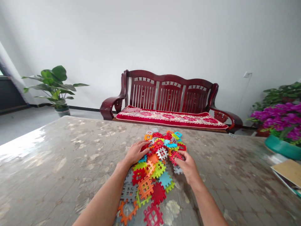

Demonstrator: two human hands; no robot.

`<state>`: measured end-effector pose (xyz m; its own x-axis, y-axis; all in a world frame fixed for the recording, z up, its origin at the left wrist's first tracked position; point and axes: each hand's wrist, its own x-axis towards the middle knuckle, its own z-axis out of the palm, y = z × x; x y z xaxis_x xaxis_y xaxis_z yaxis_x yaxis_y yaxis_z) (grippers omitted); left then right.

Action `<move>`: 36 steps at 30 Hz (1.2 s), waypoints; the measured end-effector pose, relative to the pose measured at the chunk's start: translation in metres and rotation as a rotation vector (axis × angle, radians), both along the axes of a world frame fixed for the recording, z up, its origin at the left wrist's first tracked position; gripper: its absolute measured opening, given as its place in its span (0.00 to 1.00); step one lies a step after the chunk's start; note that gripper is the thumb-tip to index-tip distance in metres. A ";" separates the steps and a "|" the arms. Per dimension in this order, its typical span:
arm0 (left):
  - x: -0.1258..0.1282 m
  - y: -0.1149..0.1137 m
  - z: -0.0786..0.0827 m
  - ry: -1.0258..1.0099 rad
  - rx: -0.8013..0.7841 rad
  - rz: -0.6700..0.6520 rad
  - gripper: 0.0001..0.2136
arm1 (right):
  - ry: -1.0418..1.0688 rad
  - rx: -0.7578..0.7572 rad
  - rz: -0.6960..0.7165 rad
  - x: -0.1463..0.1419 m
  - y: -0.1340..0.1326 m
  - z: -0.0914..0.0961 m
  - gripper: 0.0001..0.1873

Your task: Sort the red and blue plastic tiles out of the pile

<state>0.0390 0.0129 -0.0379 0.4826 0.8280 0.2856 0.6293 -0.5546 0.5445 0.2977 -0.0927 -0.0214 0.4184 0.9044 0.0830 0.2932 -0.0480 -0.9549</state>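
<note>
1. Lying on the left flank of the pile of pieces point(154, 168): one left hand point(135, 153), palm down, fingers slightly spread and reaching over red pieces; whether the fingertips grip any piece, cannot tell.
2. One right hand point(188, 168), at the pile's right edge; thumb and forefinger pinching a red lattice piece point(174, 156), the remaining fingers partly hidden.
3. Pile, multicoloured, toothed edges, pieces overlapping; runs lengthwise along the middle of the table point(77, 175), between the two forearms.
4. One silver-white lattice piece point(162, 153), between the hands, atop others.
5. One orange windowed piece point(145, 187), nearer the person, overlapping neighbours.
6. One pale blue solid piece point(165, 179), and just beside it one dark red solid piece point(159, 193).
7. One orange ring piece point(121, 214), round opening, at the pile's near left end.
8. One grey piece point(232, 135), well apart from the pile, near the table's far edge.
9. Table covering: grey-brown, glossy, leaf and diamond pattern.
10. One dark red wooden bench point(169, 94), beyond the table, bearing a red floral seat cover point(169, 118).
11. One green potted plant point(56, 88), far left.
12. Purple flowers point(279, 114) in a teal planter point(284, 148), right; nearby, one tan-covered book or folder point(288, 172).
</note>
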 end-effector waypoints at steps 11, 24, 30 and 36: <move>0.000 0.001 -0.001 -0.037 0.017 0.014 0.21 | 0.196 0.052 0.062 0.008 0.019 0.028 0.22; 0.000 0.004 -0.002 -0.111 -0.038 0.013 0.22 | -0.249 0.199 -0.006 0.035 0.074 0.030 0.24; -0.005 0.000 0.004 -0.323 -0.133 0.155 0.24 | -0.606 0.289 -0.116 0.025 0.037 0.032 0.19; -0.016 -0.012 0.021 -0.397 -0.287 0.139 0.28 | -0.602 0.093 0.125 -0.006 -0.010 0.021 0.15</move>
